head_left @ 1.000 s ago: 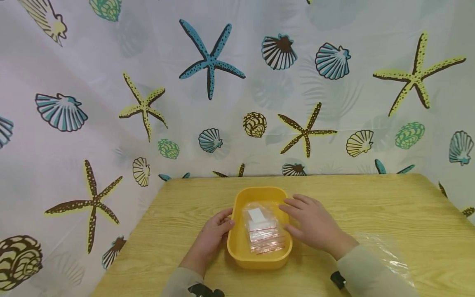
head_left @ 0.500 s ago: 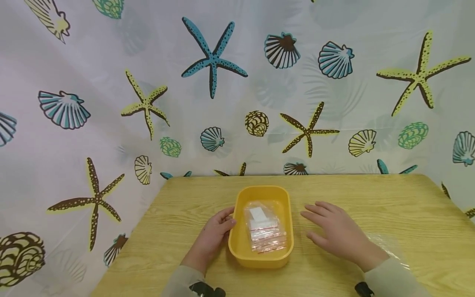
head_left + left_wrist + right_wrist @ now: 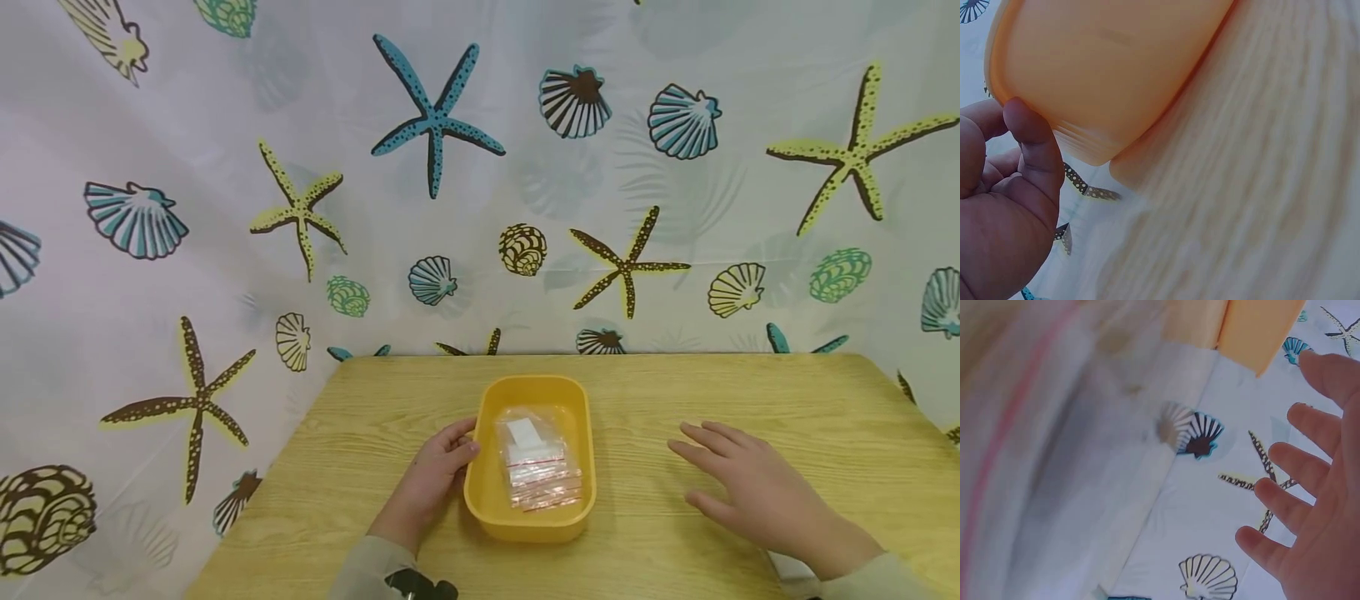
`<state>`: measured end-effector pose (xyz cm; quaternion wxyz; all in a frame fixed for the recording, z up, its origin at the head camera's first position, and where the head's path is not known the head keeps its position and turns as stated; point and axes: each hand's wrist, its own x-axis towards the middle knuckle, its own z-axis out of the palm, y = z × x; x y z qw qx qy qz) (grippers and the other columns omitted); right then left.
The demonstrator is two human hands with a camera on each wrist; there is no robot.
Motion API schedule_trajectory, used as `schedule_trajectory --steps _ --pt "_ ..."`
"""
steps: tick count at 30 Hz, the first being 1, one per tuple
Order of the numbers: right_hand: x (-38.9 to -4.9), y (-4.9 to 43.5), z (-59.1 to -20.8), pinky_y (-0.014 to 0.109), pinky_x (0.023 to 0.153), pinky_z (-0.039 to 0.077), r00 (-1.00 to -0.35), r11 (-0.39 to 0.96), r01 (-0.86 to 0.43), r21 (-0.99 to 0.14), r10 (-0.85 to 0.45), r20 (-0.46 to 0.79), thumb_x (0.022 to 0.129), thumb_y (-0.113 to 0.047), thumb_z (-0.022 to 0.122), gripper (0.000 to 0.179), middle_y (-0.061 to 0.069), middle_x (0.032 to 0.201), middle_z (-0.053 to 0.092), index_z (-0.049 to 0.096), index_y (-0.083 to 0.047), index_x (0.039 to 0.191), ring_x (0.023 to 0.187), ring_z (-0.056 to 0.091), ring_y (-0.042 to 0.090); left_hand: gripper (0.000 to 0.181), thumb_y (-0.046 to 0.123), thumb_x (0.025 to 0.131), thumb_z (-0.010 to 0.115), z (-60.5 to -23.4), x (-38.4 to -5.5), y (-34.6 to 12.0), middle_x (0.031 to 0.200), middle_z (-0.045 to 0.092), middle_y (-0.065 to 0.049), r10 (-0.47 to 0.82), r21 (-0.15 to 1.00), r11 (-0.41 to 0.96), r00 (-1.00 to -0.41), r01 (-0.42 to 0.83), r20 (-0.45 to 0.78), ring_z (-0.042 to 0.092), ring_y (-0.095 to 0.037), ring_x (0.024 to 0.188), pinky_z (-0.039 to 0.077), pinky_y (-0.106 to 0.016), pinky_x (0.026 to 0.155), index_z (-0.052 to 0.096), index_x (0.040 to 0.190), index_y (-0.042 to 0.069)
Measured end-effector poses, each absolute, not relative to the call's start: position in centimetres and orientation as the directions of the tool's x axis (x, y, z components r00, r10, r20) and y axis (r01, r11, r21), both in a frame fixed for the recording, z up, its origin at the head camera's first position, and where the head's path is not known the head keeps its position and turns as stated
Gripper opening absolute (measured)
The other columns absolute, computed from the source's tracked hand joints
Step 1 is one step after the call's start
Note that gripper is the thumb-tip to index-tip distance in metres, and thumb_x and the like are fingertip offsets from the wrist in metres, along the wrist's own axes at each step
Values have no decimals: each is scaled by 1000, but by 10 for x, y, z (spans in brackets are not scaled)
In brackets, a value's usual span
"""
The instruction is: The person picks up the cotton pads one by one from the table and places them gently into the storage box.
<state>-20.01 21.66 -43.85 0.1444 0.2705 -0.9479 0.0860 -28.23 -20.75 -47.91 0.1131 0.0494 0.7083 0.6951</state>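
Note:
A yellow plastic container [image 3: 480, 496] stands on the table. Inside it lie several clear zip bags [image 3: 542, 475] with red strips, overlapping, and a white rectangle [image 3: 524, 432] shows at their upper end. My left hand [image 3: 429, 475] grips the container's left rim, its thumb [image 3: 1025, 122] against the edge in the left wrist view. Held over the table to the right of the container, my right hand [image 3: 765, 492] has its fingers spread and holds nothing. Close to the right wrist camera, a blurred clear bag with a red strip [image 3: 1016, 406] fills the left side.
The wood-grain table [image 3: 675, 392] reaches back to a white curtain [image 3: 480, 183] printed with starfish and shells. A pale object [image 3: 791, 568] shows partly beneath my right wrist; its kind is unclear.
My right hand has moved away from the container's right rim, toward the right and nearer to me. My left hand stays on the container, and the bags inside lie as before.

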Motion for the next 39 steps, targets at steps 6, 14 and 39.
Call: schedule_trajectory --steps 6,14,39 --pt "-195 252 -447 60 99 44 -801 829 -557 -55 -518 299 92 -46 72 64 9 152 47 54 -20 148 134 47 38 50 16 105 56 -479 -284 -207 123 51 -19 229 995 40 -969 -88 -95 55 -26 104 54 -31 84 44 152 8" --pt "-191 285 -457 60 93 48 -794 823 -567 -29 -537 284 92 -53 70 66 15 151 47 56 -19 146 130 49 39 49 18 105 57 -479 -285 -209 128 52 -18 220 994 59 -970 -95 -106 55 -27 111 53 -32 91 46 152 11" --pt "-180 321 -472 74 83 44 -838 819 -538 -198 -546 17 93 -54 66 67 23 153 41 49 -26 152 131 41 57 49 17 106 54 -479 -284 -209 127 54 -19 238 994 75 -967 -77 -93 59 -26 107 55 -33 87 44 152 8"
